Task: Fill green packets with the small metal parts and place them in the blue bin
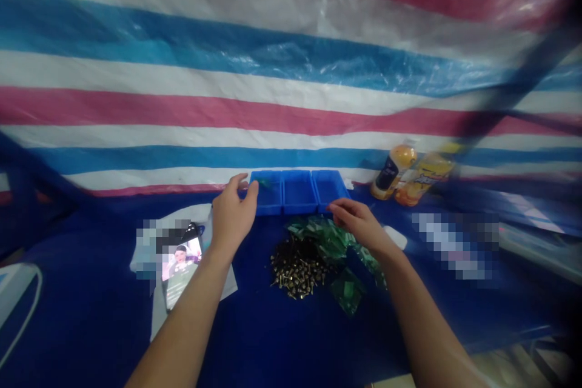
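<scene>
My left hand (pixel 234 211) is at the left end of a row of three joined blue bins, thumb and fingers apart, with nothing visible between them. In the left bin (pixel 269 206) close to it there is a small green patch, too blurred to name. My right hand (pixel 357 221) is by the front of the right bin (pixel 330 185), fingertips pinched together; whether they hold anything is hidden. Below it lies a heap of green plastic bags (pixel 325 239). Beside the bags is a pile of small brass-coloured and dark screw-like pieces (pixel 297 273). One green bag (pixel 347 291) lies apart in front.
A lit phone (pixel 182 264) rests on white paper or plastic to the left. Two drink bottles, one dark-labelled (pixel 394 171) and one yellow (pixel 424 177), stand at the back right. A white object (pixel 394 236) lies beside my right wrist. A striped sheet (pixel 273 97) hangs behind the blue table.
</scene>
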Available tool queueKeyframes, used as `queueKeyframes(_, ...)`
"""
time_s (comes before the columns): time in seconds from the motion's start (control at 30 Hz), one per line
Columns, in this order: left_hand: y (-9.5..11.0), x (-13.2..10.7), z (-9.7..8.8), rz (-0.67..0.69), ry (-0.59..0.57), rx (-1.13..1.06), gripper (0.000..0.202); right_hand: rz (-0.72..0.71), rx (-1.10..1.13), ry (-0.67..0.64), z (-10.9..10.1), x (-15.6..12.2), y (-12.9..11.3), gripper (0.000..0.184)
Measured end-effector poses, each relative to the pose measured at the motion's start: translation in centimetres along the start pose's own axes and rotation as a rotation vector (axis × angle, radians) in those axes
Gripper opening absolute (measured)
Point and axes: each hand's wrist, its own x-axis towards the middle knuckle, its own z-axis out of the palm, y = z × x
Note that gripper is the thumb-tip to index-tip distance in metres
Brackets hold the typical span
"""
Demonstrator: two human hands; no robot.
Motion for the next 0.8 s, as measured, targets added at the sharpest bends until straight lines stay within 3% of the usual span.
queueKeyframes(0.1, -0.1, -1.6, 0.0, 0.062, -0.012, 0.085, 0.031, -0.044, -0.308, -0.131, -1.0, -0.4, 0.4, 0.029)
queueKeyframes(0.2, 0.0, -3.4, 0.1, 0.14, -0.083, 0.137, 0.03, -0.127, -0.592, -0.082, -1.5, -0.7, 1.3, 0.033)
queueKeyframes(0.3, 0.3, -3.4, 0.1, 0.251, -0.175, 0.228, 0.03, -0.148, -0.712, -0.08, -1.4, -0.7, 2.2, 0.047)
queueKeyframes(0.43, 0.9, 0.5, 1.0, 0.404, -0.243, 0.408, 0.036, -0.153, -0.732, -0.1, -0.9, -0.6, 2.7, 0.052)
queueKeyframes(0.53, 1.2, 4.7, 2.5, 0.378, -0.248, 0.55, 0.039, -0.118, -0.751, -0.123, -0.8, -0.3, 2.7, 0.054)
queueKeyframes(0.6, 1.1, 6.9, 3.6, 0.382, -0.344, 0.66, 0.037, -0.09, -0.757, -0.164, -0.9, -0.2, 2.6, 0.052)
queueKeyframes(0.67, 0.8, 8.3, 4.7, 0.39, -0.395, 0.754, 0.036, -0.073, -0.759, -0.189, -0.9, 0.0, 2.5, 0.05)
queueKeyframes(0.8, -0.2, 8.9, 5.9, 0.46, -0.352, 0.833, 0.039, -0.078, -0.766, -0.177, -0.9, 0.0, 2.4, 0.048)
